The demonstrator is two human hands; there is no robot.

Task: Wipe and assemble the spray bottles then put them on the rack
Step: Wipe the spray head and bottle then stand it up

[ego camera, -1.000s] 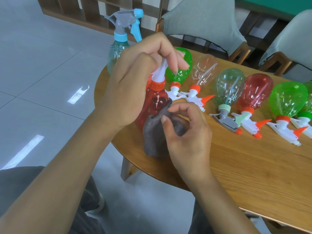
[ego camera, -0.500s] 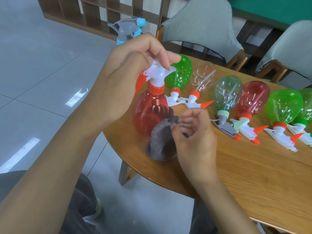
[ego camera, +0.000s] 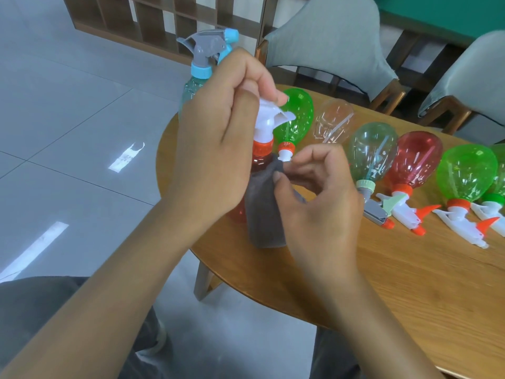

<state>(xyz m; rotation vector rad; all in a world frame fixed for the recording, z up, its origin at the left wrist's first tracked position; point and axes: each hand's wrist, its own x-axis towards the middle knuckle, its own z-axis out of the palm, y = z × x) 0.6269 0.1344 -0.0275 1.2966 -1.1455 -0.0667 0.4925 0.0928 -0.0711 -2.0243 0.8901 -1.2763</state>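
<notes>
A red spray bottle (ego camera: 258, 166) with a white trigger head (ego camera: 269, 117) stands upright at the table's left end. My left hand (ego camera: 218, 138) grips that white head from above. My right hand (ego camera: 317, 198) pinches a grey cloth (ego camera: 263, 214) against the bottle's side. Much of the red body is hidden by my left hand and the cloth. Several more bottles lie on their sides in a row: green (ego camera: 296, 116), clear (ego camera: 333, 121), pale green (ego camera: 373, 151), red (ego camera: 418, 157) and green (ego camera: 466, 176).
A teal bottle with a grey and blue trigger (ego camera: 207, 50) stands upright behind my left hand. The wooden table (ego camera: 410, 283) has a rounded left edge. Grey-cushioned chairs (ego camera: 328, 42) stand behind it, and a wooden rack (ego camera: 153, 23) stands across the tiled floor.
The white trigger head has turned under my left hand, its spout now pointing right. My right hand has slid the cloth up the bottle toward the orange collar.
</notes>
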